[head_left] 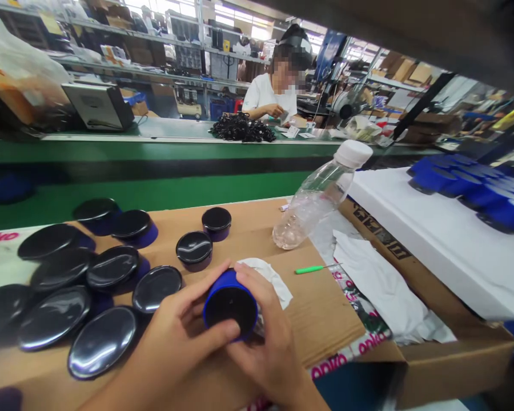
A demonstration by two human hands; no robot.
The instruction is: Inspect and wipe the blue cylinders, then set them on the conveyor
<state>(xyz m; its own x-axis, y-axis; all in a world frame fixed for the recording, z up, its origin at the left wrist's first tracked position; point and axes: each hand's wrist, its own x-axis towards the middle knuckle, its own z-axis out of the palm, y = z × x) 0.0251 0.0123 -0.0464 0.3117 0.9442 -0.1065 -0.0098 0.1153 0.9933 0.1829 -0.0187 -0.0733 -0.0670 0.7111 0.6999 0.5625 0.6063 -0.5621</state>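
Both my hands are wrapped round one blue cup-like piece (230, 302), its dark round face turned toward me. My left hand (188, 331) grips it from the left, the thumb lying across the dark face. On the right side, my right hand (268, 331) holds the same piece, fingers along its top and side. Behind it a crumpled white tissue (269, 277) lies on the cardboard (312, 308). Several blue pieces with glossy black tops (103, 341) stand to the left, and two smaller ones (194, 248) stand just beyond my hands.
A clear bottle with a white cap (317, 197) stands tilted-looking behind the cardboard. A green-handled tool (309, 269) lies right of my hands. More blue pieces (475, 182) rest on a white board at right. A person (278, 85) works across the green bench.
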